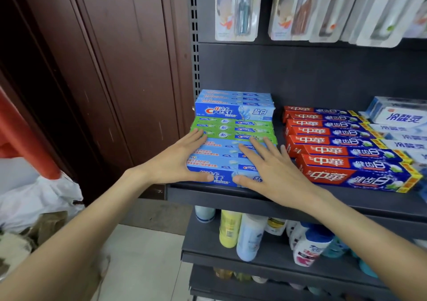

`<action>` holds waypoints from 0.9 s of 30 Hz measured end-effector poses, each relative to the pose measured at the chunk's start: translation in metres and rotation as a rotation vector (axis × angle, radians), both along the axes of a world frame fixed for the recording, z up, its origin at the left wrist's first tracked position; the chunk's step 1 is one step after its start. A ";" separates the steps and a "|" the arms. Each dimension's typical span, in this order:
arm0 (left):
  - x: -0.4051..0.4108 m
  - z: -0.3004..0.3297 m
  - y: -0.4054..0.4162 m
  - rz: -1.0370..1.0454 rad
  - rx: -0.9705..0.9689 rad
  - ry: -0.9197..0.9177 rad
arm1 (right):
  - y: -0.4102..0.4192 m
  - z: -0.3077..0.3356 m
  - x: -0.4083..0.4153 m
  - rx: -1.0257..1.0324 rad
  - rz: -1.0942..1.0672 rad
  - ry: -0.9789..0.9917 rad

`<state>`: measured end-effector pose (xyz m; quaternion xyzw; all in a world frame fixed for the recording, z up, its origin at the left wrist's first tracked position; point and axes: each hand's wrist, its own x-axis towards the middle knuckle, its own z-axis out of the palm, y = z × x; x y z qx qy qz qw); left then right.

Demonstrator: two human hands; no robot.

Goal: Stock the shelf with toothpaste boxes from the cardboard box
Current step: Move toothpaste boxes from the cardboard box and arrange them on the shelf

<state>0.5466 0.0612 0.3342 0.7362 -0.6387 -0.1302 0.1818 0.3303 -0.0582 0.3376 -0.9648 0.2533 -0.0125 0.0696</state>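
Both forearms reach in from below toward the shelf (231, 191). Left hand (178, 160) and right hand (270, 166) lie flat, fingers spread, on top of the blue toothpaste boxes (221, 160) at the front edge, with thumbs against the front face, probably to square the row and push it back against the green boxes (231, 128). Neither hand pinches anything. Behind them sits a taller blue stack (234, 106). Red boxes (335, 148) lie in a stepped row just beside, on the right. No cardboard box shows clearly, so what remains cannot be judged.
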 end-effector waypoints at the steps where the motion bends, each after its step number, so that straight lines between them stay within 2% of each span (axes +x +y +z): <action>1: -0.001 0.000 0.000 -0.005 0.003 -0.014 | 0.000 0.000 0.001 -0.003 -0.005 0.010; 9: 0.002 0.000 -0.004 -0.044 0.065 -0.208 | -0.003 0.002 0.003 0.020 0.003 0.024; 14: 0.005 -0.003 -0.006 -0.089 0.073 -0.228 | -0.003 0.002 0.002 0.046 0.005 0.029; 19: 0.006 -0.003 -0.007 -0.131 0.114 -0.247 | -0.003 -0.001 0.003 -0.059 -0.003 0.059; 22: 0.002 0.004 -0.005 -0.108 0.139 -0.384 | -0.003 0.001 0.001 -0.144 0.019 0.054; 25: -0.015 0.011 -0.003 -0.022 0.105 -0.598 | -0.005 0.007 -0.016 -0.149 0.075 -0.097; 27: -0.041 0.015 -0.004 -0.002 -0.084 -0.629 | -0.013 0.014 -0.039 -0.151 0.088 -0.284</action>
